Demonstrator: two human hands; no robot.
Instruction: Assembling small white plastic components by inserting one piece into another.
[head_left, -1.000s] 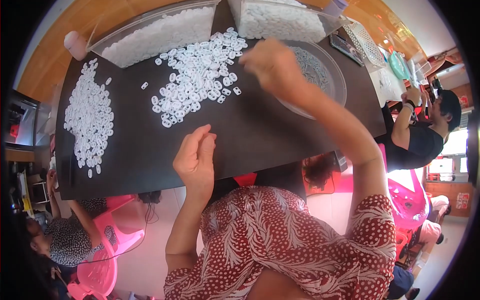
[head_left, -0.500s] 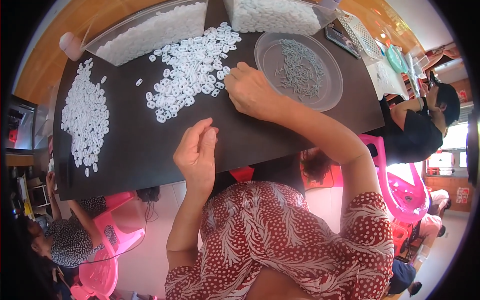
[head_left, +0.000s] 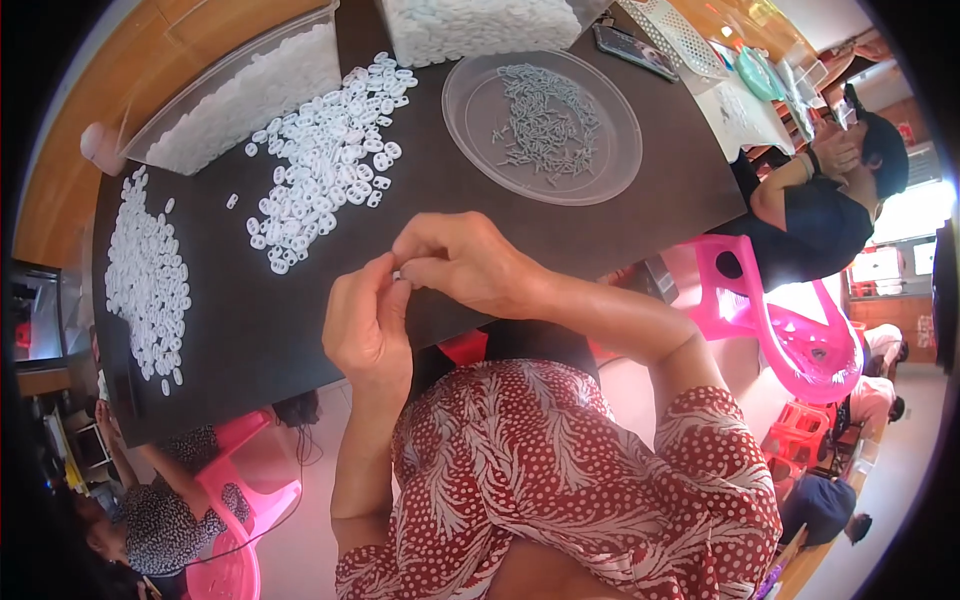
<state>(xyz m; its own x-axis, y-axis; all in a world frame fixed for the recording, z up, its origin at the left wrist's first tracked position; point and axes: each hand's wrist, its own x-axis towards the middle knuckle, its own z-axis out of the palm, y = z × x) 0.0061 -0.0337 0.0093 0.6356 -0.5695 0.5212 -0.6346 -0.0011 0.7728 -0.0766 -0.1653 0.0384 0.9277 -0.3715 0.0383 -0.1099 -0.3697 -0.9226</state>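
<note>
My left hand (head_left: 366,318) and my right hand (head_left: 478,266) meet over the near edge of the dark table (head_left: 240,340), fingertips pinched together. Between them peeks a small white plastic piece (head_left: 397,275); the fingers hide most of it. Whether the right fingertips also hold something smaller is hidden. Beyond my hands spreads a pile of white oval pieces with two holes (head_left: 320,170). A shallow, clear round tray (head_left: 628,160) to the right holds many small grey screw-like pins (head_left: 550,125).
Another heap of white pieces (head_left: 148,285) covers the table's left side. Two clear bins of white pieces, the left bin (head_left: 240,95) and the right bin (head_left: 480,25), stand at the back. A phone (head_left: 635,52) lies behind the tray. Pink chairs (head_left: 800,335) and other people surround the table.
My right hand has come back from the pile's right edge to meet my left hand. A white piece now shows between the fingertips. The whole view has shifted a little.
</note>
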